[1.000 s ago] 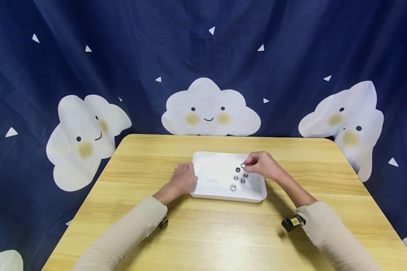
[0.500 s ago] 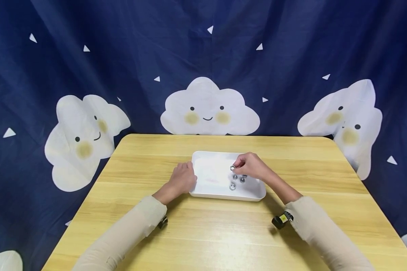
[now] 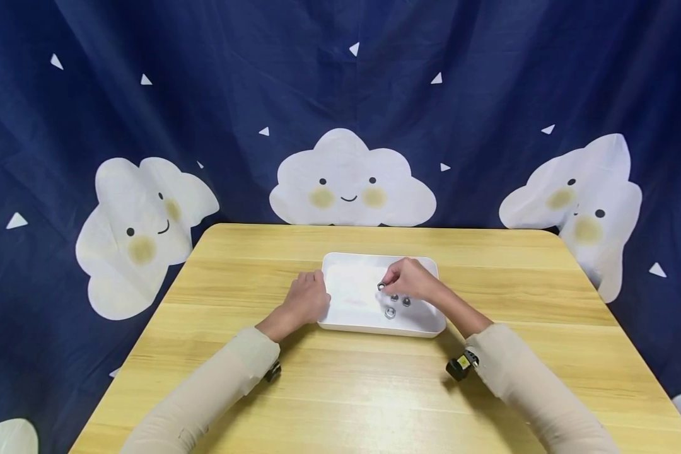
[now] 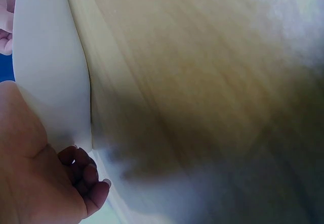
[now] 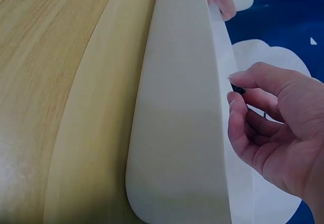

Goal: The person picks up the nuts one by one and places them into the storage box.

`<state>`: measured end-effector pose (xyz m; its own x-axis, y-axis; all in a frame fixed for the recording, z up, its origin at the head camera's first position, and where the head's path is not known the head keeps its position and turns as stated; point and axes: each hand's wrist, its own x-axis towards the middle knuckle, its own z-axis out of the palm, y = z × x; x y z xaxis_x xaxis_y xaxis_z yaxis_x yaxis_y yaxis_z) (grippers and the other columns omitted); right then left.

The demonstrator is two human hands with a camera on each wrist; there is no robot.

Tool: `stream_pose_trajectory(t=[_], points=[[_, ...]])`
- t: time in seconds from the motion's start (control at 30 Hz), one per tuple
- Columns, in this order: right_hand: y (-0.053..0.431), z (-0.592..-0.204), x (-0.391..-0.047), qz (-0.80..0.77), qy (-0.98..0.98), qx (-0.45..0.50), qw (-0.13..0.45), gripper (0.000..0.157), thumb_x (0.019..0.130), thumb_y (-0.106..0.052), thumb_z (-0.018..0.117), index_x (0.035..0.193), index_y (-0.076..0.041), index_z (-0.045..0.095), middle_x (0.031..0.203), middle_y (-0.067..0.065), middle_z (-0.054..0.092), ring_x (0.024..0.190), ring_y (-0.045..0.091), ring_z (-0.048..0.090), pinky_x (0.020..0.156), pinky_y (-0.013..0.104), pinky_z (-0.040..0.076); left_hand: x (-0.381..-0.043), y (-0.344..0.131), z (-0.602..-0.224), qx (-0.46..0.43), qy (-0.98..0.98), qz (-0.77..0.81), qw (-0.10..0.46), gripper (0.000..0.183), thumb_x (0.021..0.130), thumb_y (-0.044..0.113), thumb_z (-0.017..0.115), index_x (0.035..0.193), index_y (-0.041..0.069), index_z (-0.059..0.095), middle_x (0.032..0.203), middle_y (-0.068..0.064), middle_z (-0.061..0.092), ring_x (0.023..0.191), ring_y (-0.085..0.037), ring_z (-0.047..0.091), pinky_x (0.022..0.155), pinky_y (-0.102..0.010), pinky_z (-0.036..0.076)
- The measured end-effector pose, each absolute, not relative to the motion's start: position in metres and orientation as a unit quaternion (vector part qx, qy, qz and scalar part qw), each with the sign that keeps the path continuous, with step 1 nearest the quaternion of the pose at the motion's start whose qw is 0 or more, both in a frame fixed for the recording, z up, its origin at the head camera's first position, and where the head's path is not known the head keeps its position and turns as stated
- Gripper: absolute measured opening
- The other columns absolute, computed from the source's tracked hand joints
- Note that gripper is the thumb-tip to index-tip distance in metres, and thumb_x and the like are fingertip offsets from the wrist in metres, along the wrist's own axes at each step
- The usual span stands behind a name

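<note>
A shallow white tray [image 3: 352, 325] lies on the wooden table, with several metal nuts in its right half. My right hand [image 3: 414, 279] reaches over the tray from the right, pinching a small dark nut [image 3: 381, 286] between thumb and fingertips. In the right wrist view only a dark edge of that nut [image 5: 238, 89] shows. Near the hand lie one nut [image 3: 394, 297], a second nut [image 3: 407, 302] and a larger nut [image 3: 390, 313] closer to the front wall. My left hand [image 3: 308, 297] grips the tray's left end, its fingers curled at the edge in the left wrist view.
The wooden table [image 3: 340, 384] extends around the tray on all sides. Behind its far edge hangs a dark blue curtain [image 3: 232, 75] printed with white clouds. Black wrist cameras stick out below both sleeves.
My right hand has moved left and slightly nearer over the tray, pinching a nut throughout. It now covers the spot where nuts showed farther back. The left hand stays on the tray's end.
</note>
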<state>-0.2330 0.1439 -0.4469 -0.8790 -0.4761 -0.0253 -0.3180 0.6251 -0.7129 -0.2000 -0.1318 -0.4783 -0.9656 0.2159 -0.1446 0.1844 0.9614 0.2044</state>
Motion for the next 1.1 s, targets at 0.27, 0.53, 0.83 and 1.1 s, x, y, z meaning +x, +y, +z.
stream_pose_trajectory(t=[0.27, 0.53, 0.83, 1.1], points=[[0.137, -0.453, -0.237, -0.345, 0.903, -0.223, 0.130, 0.008, 0.078, -0.011, 0.085, 0.082, -0.009, 0.078, 0.078, 0.000, 0.076, 0.065, 0.007, 0.061, 0.062, 0.023, 0.052, -0.198, -0.130, -0.476, 0.100, 0.987, 0.100, 0.081, 0.031, 0.104, 0.027, 0.051, 0.118, -0.001, 0.044, 0.110, -0.016, 0.052, 0.109, -0.033, 0.045, 0.096, -0.044, 0.040], [0.132, -0.454, -0.239, -0.307, 0.908, -0.228, 0.169, 0.004, 0.080, -0.011, 0.082, 0.080, -0.010, 0.078, 0.074, -0.002, 0.071, 0.059, 0.008, 0.057, 0.056, 0.023, 0.047, -0.198, -0.130, -0.478, 0.102, 0.987, 0.096, 0.083, 0.030, 0.104, 0.026, 0.049, 0.117, -0.001, 0.044, 0.108, -0.015, 0.050, 0.106, -0.032, 0.043, 0.094, -0.043, 0.039], [0.125, -0.449, -0.240, -0.249, 0.919, -0.240, 0.188, 0.005, 0.080, -0.010, 0.082, 0.082, -0.009, 0.078, 0.073, -0.002, 0.071, 0.060, 0.008, 0.057, 0.058, 0.021, 0.047, -0.198, -0.131, -0.479, 0.100, 0.987, 0.094, 0.084, 0.030, 0.104, 0.027, 0.049, 0.117, 0.000, 0.044, 0.108, -0.014, 0.050, 0.107, -0.033, 0.043, 0.094, -0.043, 0.039], [0.117, -0.446, -0.242, -0.219, 0.922, -0.249, 0.202, 0.004, 0.077, -0.004, 0.077, 0.079, -0.008, 0.079, 0.064, -0.002, 0.068, 0.051, 0.007, 0.053, 0.052, 0.021, 0.044, -0.197, -0.130, -0.477, 0.096, 0.988, 0.089, 0.084, 0.030, 0.104, 0.027, 0.050, 0.115, 0.000, 0.044, 0.107, -0.015, 0.050, 0.105, -0.032, 0.043, 0.092, -0.043, 0.039]])
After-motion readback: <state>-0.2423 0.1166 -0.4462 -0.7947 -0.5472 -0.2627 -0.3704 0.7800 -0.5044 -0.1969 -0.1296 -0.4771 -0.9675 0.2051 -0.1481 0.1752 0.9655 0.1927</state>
